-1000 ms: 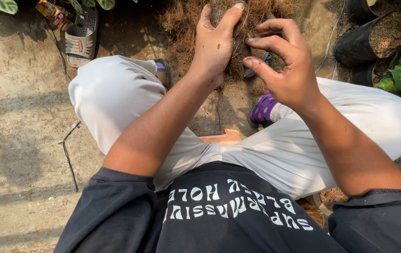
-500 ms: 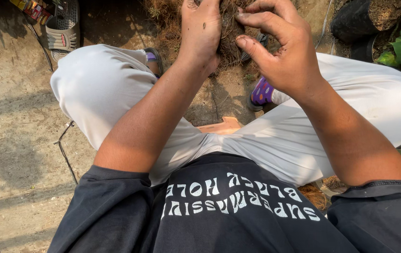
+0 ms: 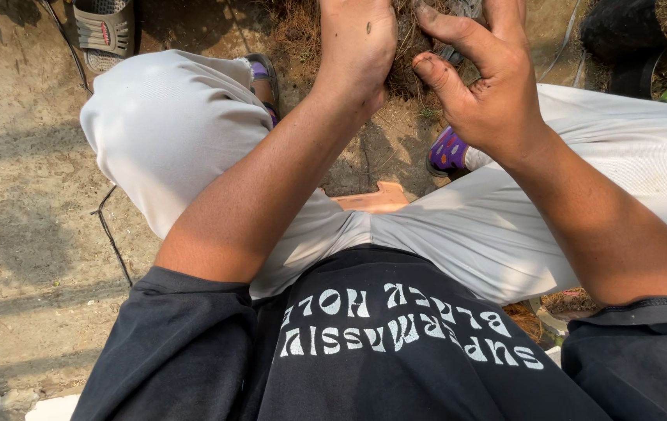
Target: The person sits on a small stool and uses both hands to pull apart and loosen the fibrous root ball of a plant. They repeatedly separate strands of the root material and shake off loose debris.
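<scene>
Both hands gripped a clump of dry roots (image 3: 407, 58) straight ahead: left hand (image 3: 357, 47) pressed flat against it, right hand (image 3: 481, 86) pinching its near edge.

Bright hazy sunlight, soft shadows on ground, sharp focus

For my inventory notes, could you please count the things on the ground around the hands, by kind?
Grey strapped sandal: 1
Purple dotted shoes: 2
Black plastic plant pots: 2, perhaps more out of view
Brown clump of dry roots: 1
Total: 6
</scene>
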